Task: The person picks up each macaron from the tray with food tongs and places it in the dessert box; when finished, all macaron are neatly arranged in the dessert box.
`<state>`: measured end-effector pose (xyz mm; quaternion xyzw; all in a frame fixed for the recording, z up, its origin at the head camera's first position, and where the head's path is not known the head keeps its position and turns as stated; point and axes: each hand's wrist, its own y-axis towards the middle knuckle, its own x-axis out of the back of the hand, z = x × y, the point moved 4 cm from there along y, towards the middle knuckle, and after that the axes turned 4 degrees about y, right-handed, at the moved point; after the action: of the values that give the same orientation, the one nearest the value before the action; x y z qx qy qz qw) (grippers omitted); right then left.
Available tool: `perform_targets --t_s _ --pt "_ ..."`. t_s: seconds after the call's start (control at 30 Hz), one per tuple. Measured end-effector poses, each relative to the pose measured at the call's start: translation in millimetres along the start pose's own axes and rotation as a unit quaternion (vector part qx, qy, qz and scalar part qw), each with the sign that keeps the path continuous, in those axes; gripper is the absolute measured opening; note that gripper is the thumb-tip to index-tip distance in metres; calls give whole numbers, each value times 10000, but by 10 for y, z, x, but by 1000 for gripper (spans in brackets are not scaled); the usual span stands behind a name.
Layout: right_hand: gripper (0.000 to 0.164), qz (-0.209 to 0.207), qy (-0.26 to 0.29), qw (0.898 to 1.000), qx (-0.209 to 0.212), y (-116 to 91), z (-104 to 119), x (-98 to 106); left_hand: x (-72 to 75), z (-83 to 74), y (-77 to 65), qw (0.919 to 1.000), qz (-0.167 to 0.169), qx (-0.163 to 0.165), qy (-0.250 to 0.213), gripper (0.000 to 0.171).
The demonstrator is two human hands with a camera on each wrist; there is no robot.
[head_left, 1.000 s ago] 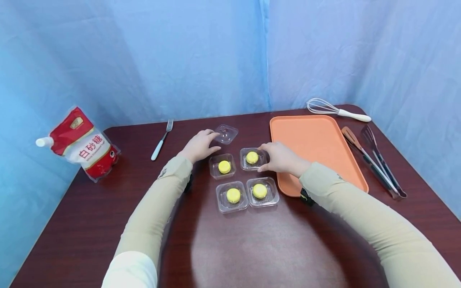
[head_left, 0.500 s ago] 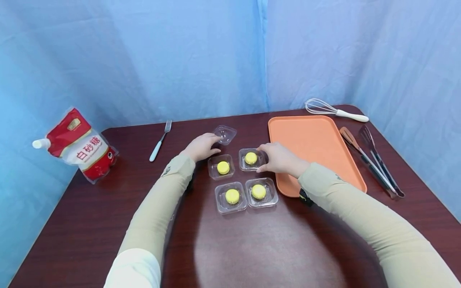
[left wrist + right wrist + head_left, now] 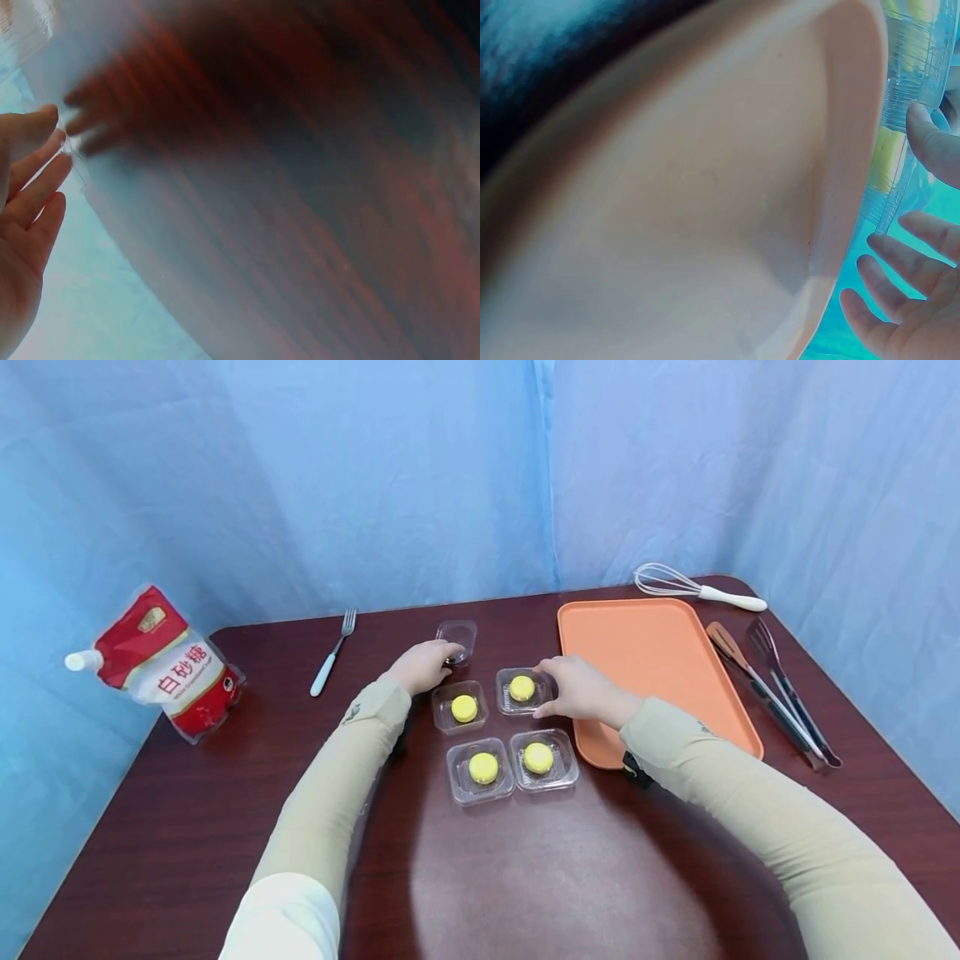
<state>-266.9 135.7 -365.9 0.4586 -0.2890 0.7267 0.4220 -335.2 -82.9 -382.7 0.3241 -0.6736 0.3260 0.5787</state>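
Several clear square plastic boxes, each holding a round yellow macaron [image 3: 463, 708], stand grouped on the table. Behind them my left hand [image 3: 420, 667] pinches a clear plastic lid [image 3: 457, 637] at its near edge; in the left wrist view the thumb and fingers come together at a barely visible transparent rim. My right hand [image 3: 581, 687] spans the back right box [image 3: 507, 703], thumb on its near side and fingertips at its far side. The right wrist view shows this thumb and index finger against the box walls, with the macaron [image 3: 889, 157] inside.
An orange tray [image 3: 637, 635] lies beneath and beyond the right wrist. Farther right are a whisk [image 3: 720, 597], a spatula [image 3: 731, 645] and tongs [image 3: 795, 714]. Leftward lie a fork [image 3: 333, 653] and a red-and-white sugar pouch [image 3: 176, 664]. A blue curtain [image 3: 375, 485] closes the back.
The lid has turned and shifted slightly left and nearer, along with my left hand. The right hand stays at the back right box, and the boxes keep their places.
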Motion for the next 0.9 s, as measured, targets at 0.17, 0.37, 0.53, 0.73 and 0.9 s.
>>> perform_targets --t_s 0.17,0.37,0.53,0.73,0.9 --pt "67 46 -58 10000 -30 -5 16 12 -14 15 10 9998 -35 76 -163 46" --pt "67 64 -65 9999 -74 2 22 13 -13 28 18 9994 -72 253 -244 50" --pt "67 44 -19 10000 -57 7 28 11 2 23 14 9991 -225 298 -183 46" --pt "66 6 14 10000 29 8 27 2 24 36 -22 9981 -472 264 -281 39" --pt "66 -4 -16 10000 23 12 1 -12 55 36 -94 9964 -461 398 -582 40"
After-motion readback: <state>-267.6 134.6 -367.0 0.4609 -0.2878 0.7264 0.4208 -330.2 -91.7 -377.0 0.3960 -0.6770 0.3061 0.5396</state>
